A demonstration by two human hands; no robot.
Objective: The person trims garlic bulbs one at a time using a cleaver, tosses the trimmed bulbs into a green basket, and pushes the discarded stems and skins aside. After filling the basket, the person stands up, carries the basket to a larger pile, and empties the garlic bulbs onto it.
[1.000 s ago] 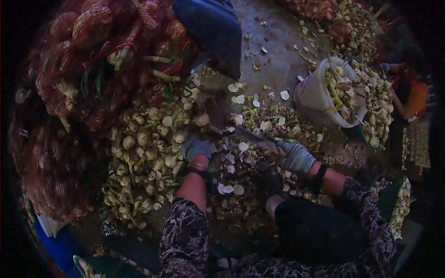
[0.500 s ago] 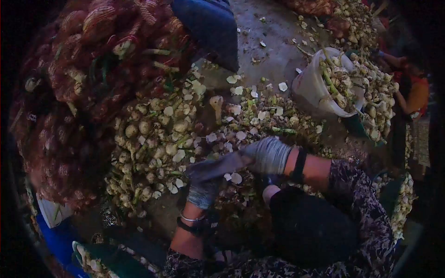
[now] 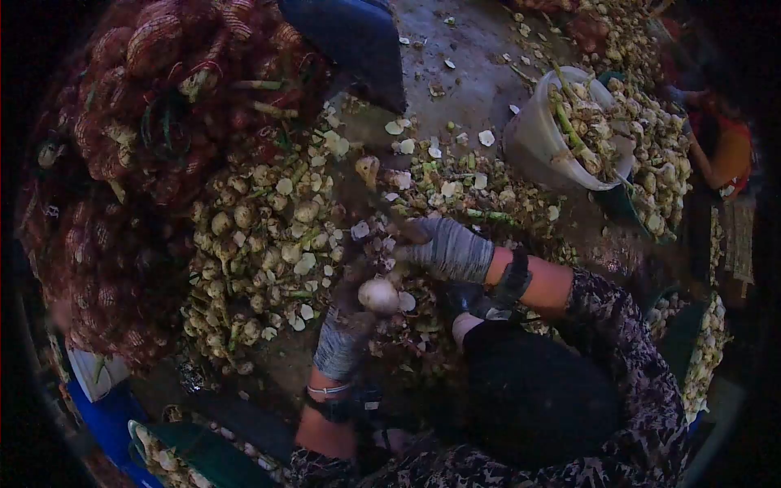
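Observation:
My left hand [image 3: 340, 337], in a grey knit glove with a dark palm, is closed around a pale garlic bulb [image 3: 379, 294] above the litter. The bulb's round white side faces up. My right hand [image 3: 447, 248], in a matching glove, is just above and to the right of the bulb, apart from it. Its dark fingertips look curled and blur into the background, so anything in them is hidden. Beyond both hands lies a heap of loose garlic bulbs [image 3: 268, 252], with cut stems and pale trimmings [image 3: 447, 189] scattered beside it.
Red mesh sacks of garlic [image 3: 122, 203] rise on the left. A white bucket [image 3: 529, 134] of garlic and stems lies tilted at the upper right, by a garlic pile [image 3: 659, 154]. A dark blue container [image 3: 350, 45] stands at the top. Another person [image 3: 720, 154] is at the far right.
My right hand has moved slightly left and up. The garlic bulb now shows at my left hand, where dark glove fingers were stretched across before. The whole view has shifted a little.

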